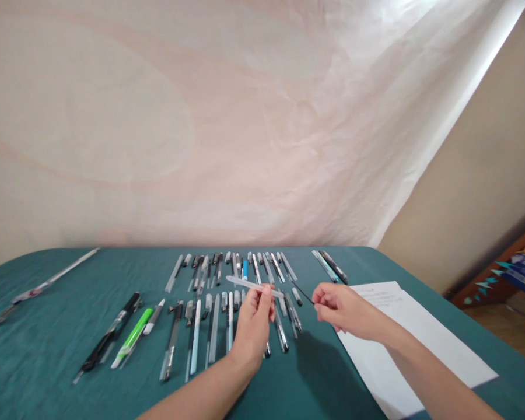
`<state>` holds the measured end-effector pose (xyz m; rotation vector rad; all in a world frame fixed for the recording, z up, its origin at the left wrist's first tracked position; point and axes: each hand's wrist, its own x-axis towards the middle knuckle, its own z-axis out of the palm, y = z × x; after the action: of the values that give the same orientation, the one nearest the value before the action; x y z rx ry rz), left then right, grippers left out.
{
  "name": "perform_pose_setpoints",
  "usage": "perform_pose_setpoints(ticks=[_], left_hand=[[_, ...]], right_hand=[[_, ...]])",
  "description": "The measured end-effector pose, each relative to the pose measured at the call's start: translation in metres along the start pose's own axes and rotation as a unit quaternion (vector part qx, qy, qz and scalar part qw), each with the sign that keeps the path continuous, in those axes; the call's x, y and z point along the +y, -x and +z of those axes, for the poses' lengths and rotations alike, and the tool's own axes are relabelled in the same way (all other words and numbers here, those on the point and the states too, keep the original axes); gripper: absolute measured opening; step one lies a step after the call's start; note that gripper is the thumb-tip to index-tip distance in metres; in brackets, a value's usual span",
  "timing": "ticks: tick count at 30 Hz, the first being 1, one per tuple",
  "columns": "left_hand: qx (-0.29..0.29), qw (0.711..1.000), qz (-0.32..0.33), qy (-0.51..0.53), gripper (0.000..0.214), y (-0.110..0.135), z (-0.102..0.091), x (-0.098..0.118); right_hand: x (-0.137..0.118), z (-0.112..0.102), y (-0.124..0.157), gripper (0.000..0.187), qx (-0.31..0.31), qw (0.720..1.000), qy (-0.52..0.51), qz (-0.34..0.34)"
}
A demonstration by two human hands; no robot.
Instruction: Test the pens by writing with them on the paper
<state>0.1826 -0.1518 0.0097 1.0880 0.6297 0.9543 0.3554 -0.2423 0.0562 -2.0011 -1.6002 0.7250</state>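
My left hand [257, 321] is closed around a translucent whitish pen barrel [247, 283], held tilted above the pens. A thin dark pen refill [303, 290] is pinched between the fingertips of my right hand [339, 309], its far end pointing up and left toward the barrel. The two pieces are apart. Beneath and beyond my hands lie two rows of pens, caps and taken-apart pen parts, among them a light blue pen [195, 337] and a pen with a blue grip [245, 270]. My left hand hides part of the nearer row.
A green pen [133, 337] and a black pen [110, 333] lie at the left, with a long plastic-wrapped stick [55, 280] beyond. White paper sheets [424, 326] rest under my right forearm. Two pens [332, 266] lie at the back right. A pale cloth [262, 128] hangs behind the green table [35, 361].
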Motion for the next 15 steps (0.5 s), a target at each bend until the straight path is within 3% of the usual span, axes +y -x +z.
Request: perform_pose_setpoints(ticks=[6, 15], left_hand=[[0.062, 0.986, -0.066, 0.140, 0.034, -0.006, -0.003, -0.007], [0.039, 0.981, -0.073, 0.176, 0.026, -0.004, -0.002, -0.006]], right_hand=[[-0.018, -0.021, 0.010, 0.019, 0.029, 0.996, 0.037, -0.078], [-0.010, -0.025, 0.007, 0.021, 0.051, 0.990, 0.091, -0.090]])
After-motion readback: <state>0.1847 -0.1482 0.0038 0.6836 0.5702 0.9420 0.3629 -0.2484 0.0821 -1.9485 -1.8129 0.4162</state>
